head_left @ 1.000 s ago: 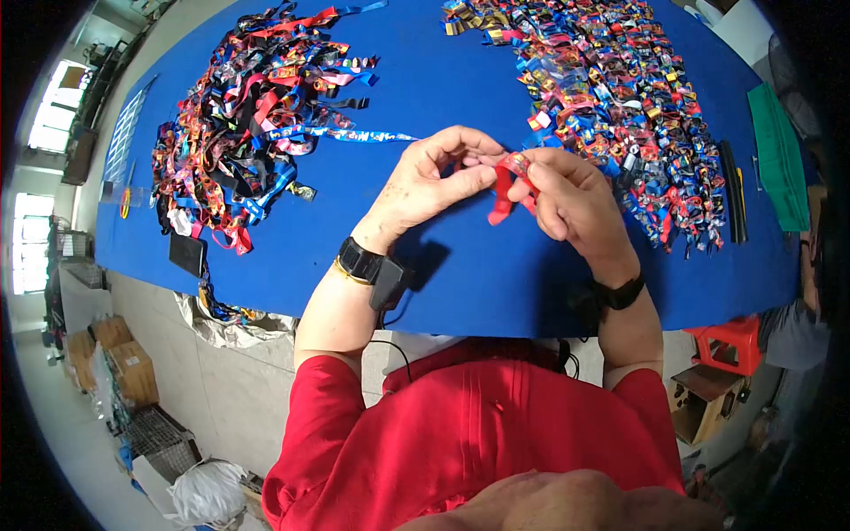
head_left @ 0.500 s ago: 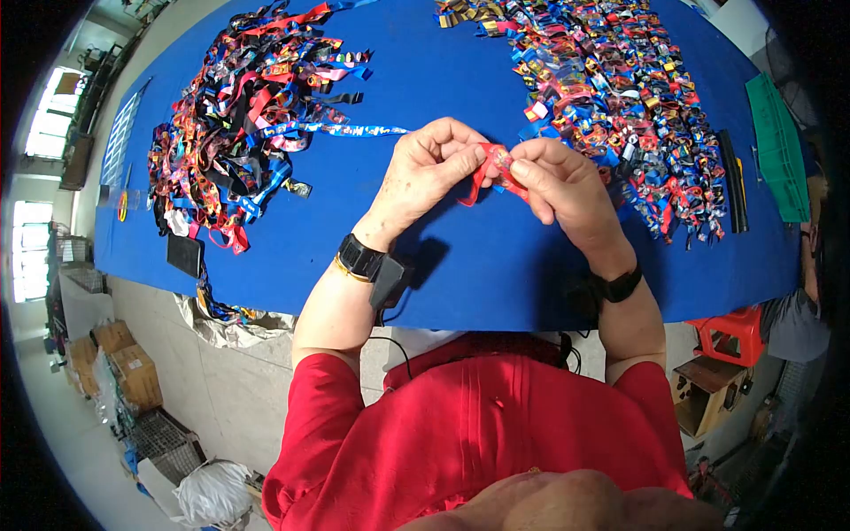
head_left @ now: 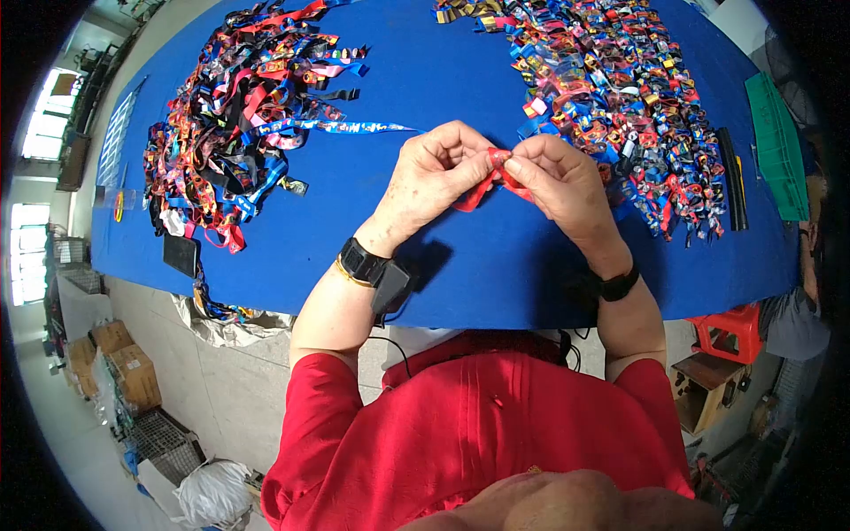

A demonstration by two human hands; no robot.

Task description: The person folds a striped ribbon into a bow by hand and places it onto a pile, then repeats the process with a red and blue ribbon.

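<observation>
Between both hands, above the blue table, a red printed ribbon strap is pinched and folded. My left hand grips one side of it with thumb and forefinger closed. Thumb and fingers of my right hand press on the other side, so the fingertips of both hands nearly meet. A blue printed strap stretches from the loose pile of straps toward my left hand; its near end is hidden behind the fingers. Dense rows of folded straps lie to the right of my right hand.
The blue table fills the view's middle. A black flat object sits at its left front edge. Black bars and a green crate are on the right. Below stand a red stool and cardboard boxes.
The red strap's printed part, flat between my fingers before, is now folded and bunched at the fingertips. My hands have drawn closer together.
</observation>
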